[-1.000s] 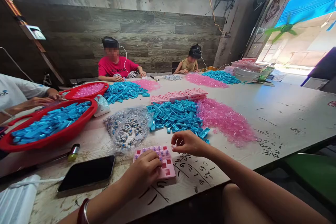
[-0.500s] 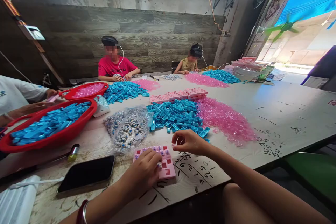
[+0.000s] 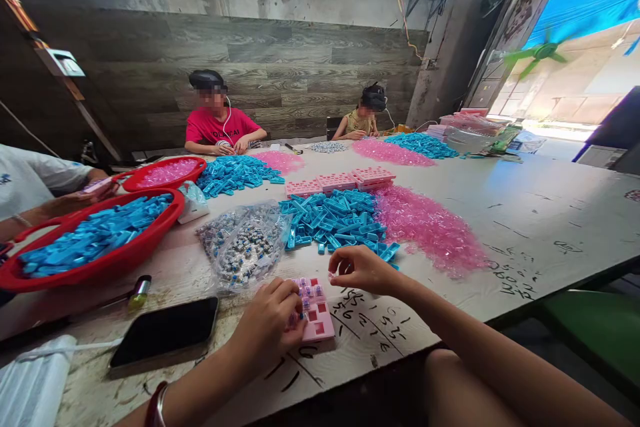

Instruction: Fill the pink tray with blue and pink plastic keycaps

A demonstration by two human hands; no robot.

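Observation:
My left hand (image 3: 275,317) rests over the left part of a pink tray (image 3: 323,328) with square holes, its fingers bent together. A tiny blue-tipped piece (image 3: 301,315) shows at its fingertips. Small clear and purple pieces (image 3: 311,291) sit in several of the tray's upper holes; other holes are bare. Just off the tray's upper right corner, my right hand (image 3: 357,270) pinches a tiny pale piece (image 3: 331,275), too small to name. A pile of blue plastic cases (image 3: 335,217) lies directly beyond it. Left of that pile is a clear bag (image 3: 245,240) of small metallic, blue-tipped parts.
Pink clear pieces (image 3: 430,227) spread at right, stacked pink trays (image 3: 345,181) behind. A black phone (image 3: 167,332) and a yellow-green bottle (image 3: 140,292) lie left. A red basket (image 3: 177,203) holds blue cases. Co-workers sit at the left and across the table (image 3: 540,213).
My left hand has shifted slightly left and turned, uncovering more of the tray's middle. My right hand has stayed almost still with its tiny piece. The co-worker at left has raised a pink tray.

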